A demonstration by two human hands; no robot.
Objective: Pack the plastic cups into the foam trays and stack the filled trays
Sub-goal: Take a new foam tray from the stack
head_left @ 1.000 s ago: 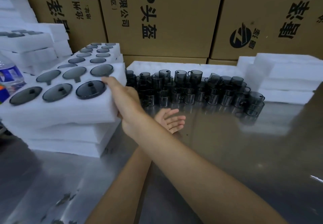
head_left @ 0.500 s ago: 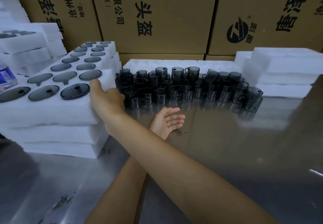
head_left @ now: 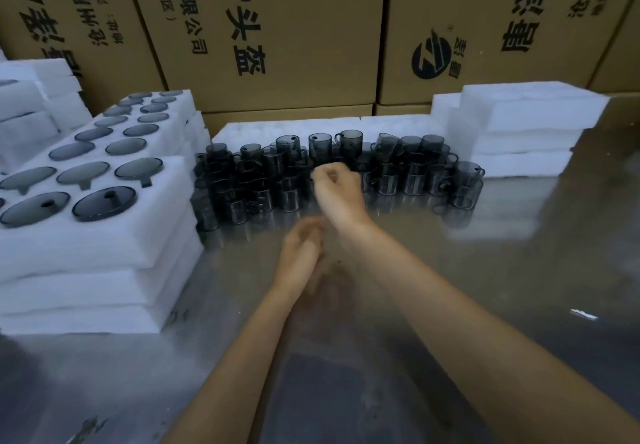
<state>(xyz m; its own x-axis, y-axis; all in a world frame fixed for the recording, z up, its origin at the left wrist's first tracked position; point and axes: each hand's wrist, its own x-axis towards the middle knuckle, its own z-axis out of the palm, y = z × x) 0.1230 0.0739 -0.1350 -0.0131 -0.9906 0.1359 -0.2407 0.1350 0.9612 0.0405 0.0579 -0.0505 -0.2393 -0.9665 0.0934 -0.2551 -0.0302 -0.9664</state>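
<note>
1. Cardboard boxes (head_left: 277,35): a printed wall that closes off the far edge of your bench.
2. Metal table (head_left: 450,305): bare and reflective in front of you; this is where the next tray would have to sit.
3. Filled foam trays (head_left: 93,236): a stack on your left, its top layer holding dark cups in round pockets. It appears squared and needs no more handling.
4. Empty foam trays (head_left: 519,121): a white pile at the far right, well apart from both hands. By the look of things you need one of these pulled onto the bare metal before packing again.
5. Plastic cups (head_left: 398,173): a crowded row of dark handled cups, two layers high, along the back of the table.
6. Right hand (head_left: 337,189): loosely curled with the fingers drawn together, in front of the middle of the cup row. Motion blur means it cannot be told whether it touches or grips a cup.
7. Left hand (head_left: 301,253): blurred, near the table, nearer you than the cups; whether it is spread or closed cannot be told.
8. Advice: lift cups from the upper layer first, one at a time, so that neighbours do not topple.
</note>
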